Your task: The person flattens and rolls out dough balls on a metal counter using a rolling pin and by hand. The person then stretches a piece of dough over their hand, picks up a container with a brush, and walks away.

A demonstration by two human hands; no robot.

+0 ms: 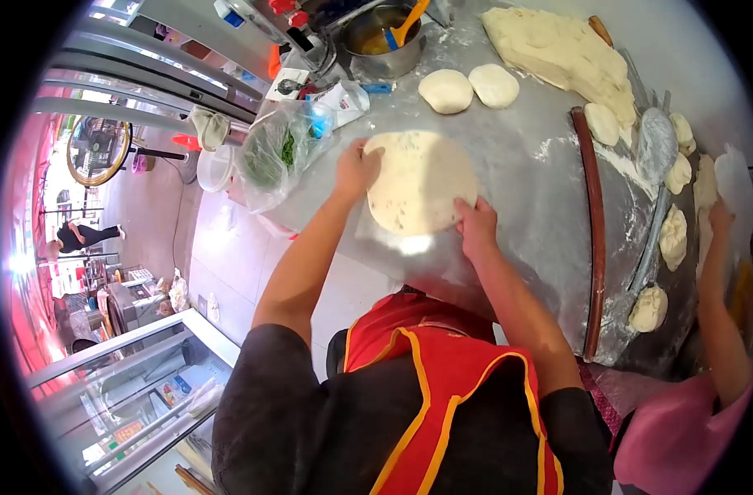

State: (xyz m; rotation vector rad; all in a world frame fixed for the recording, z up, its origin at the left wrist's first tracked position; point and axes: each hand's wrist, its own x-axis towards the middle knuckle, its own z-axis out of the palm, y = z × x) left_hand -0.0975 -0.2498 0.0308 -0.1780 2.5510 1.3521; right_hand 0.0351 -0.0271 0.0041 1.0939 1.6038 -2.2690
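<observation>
A flat, round sheet of dough (pixel 422 183) with darker flecks showing through lies at the near left part of the metal worktop (pixel 529 177). My left hand (pixel 356 171) grips its left edge, fingers partly hidden. At the lower right edge, my right hand (pixel 477 228) pinches the dough between thumb and fingers. Whether the sheet rests fully on the metal or is slightly raised, I cannot tell. Beyond it sit two pale dough rounds, one (pixel 446 91) touching the other (pixel 493 86). A long brown rolling pin (pixel 592 239) lies to the right.
A big dough slab (pixel 558 54) spreads at the back right. Several dough pieces, including a lump (pixel 648 309), line the right side. A pot (pixel 384 62) holds an orange-handled brush (pixel 409 23). Chopped greens fill a plastic-lined container (pixel 281 161). A co-worker's arm (pixel 717 289) reaches in at right.
</observation>
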